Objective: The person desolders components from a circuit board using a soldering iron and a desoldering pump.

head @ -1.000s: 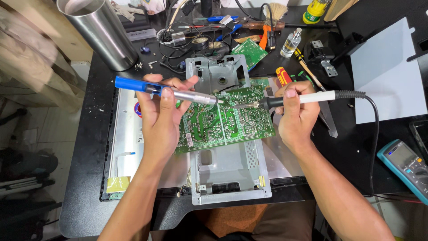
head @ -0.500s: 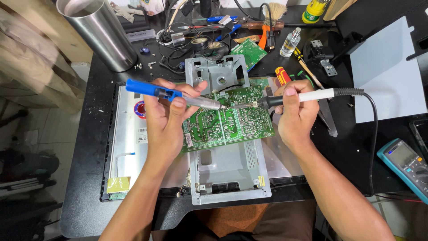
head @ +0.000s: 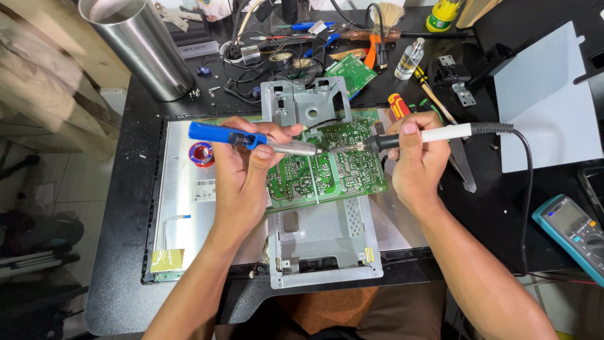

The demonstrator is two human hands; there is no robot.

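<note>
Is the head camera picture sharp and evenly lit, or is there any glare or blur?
Head view: even, bright light, the hands and the green circuit board sharp; soft glare on the steel cylinder and the metal panel; edges bend slightly from the wide lens; the far left floor is dim and a little blurred.

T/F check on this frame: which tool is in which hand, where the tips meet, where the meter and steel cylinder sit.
1. The left hand holds the blue desoldering pump. True.
2. The right hand holds a screwdriver. False: it holds the white-handled soldering iron.
3. Both tool tips meet over the green circuit board. True.
4. The multimeter lies at far left. False: it lies at the right edge.
5. The steel cylinder stands at upper left. True.
</note>
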